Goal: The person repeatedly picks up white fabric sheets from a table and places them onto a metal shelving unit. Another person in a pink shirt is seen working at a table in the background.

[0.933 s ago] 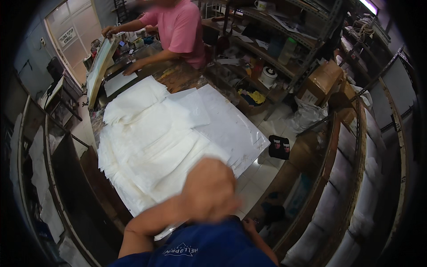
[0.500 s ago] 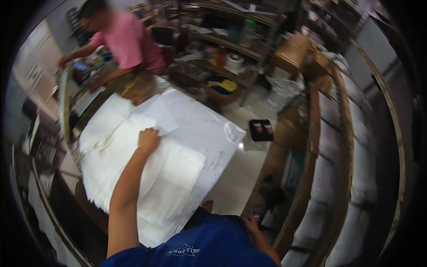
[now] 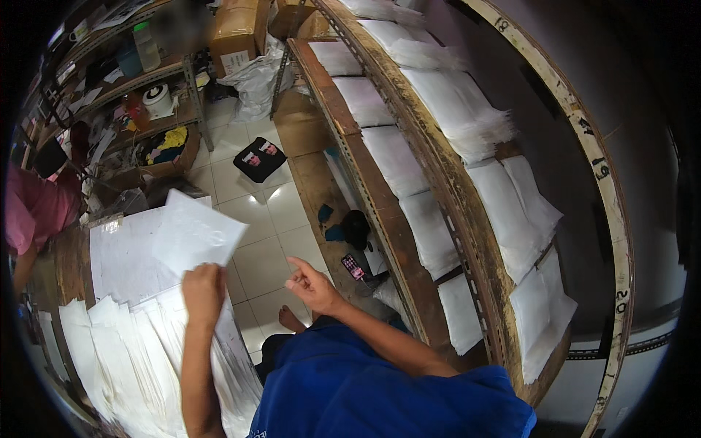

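My left hand (image 3: 203, 293) is closed on the lower edge of a thin white sheet (image 3: 198, 232), which it holds tilted above the table. Under and beside that forearm lies a wide fanned pile of white sheets (image 3: 124, 358). The pile partly covers a pale board (image 3: 120, 255) on the table. My right hand (image 3: 315, 288) is raised in front of my body over the floor, with nothing in it. Its index finger is stretched out toward the sheet, and the other fingers are partly curled.
To my right, a long wooden rack (image 3: 438, 175) carries several stacks of white sheets (image 3: 391, 157) on its tiers. A black mat (image 3: 260, 160) and a phone (image 3: 353, 267) lie low down ahead. Cardboard boxes (image 3: 237, 33) stand at the back. At far left is a person in pink (image 3: 36, 212).
The view has swung to the right, toward the rack. My left hand has come up off the pile with a sheet in it. My right hand has risen from beside my body.
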The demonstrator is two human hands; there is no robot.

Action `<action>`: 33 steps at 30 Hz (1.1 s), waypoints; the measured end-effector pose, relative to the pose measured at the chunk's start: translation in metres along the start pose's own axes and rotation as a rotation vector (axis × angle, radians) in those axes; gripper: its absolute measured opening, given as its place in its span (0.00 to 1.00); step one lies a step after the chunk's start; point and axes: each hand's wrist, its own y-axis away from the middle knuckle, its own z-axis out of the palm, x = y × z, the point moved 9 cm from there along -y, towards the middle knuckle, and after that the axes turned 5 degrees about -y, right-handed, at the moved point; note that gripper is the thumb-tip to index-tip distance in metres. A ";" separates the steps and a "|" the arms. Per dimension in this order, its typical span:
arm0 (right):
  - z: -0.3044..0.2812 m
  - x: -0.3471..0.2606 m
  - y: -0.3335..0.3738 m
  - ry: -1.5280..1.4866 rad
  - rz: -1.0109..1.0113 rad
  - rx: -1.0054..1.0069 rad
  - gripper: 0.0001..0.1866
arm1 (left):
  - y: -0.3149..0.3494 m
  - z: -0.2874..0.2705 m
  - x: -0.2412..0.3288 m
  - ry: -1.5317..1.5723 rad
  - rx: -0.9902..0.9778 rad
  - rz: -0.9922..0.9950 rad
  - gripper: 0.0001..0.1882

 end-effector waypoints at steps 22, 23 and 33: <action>-0.296 0.027 0.068 0.269 0.212 0.711 0.12 | -0.004 -0.218 0.210 2.050 0.108 0.523 0.19; -0.353 0.063 0.092 0.424 0.066 0.836 0.15 | 0.001 -0.231 0.226 2.095 -0.201 0.777 0.17; -0.482 0.159 0.202 0.725 0.820 1.261 0.16 | -0.005 -0.225 0.262 2.108 -0.331 0.620 0.24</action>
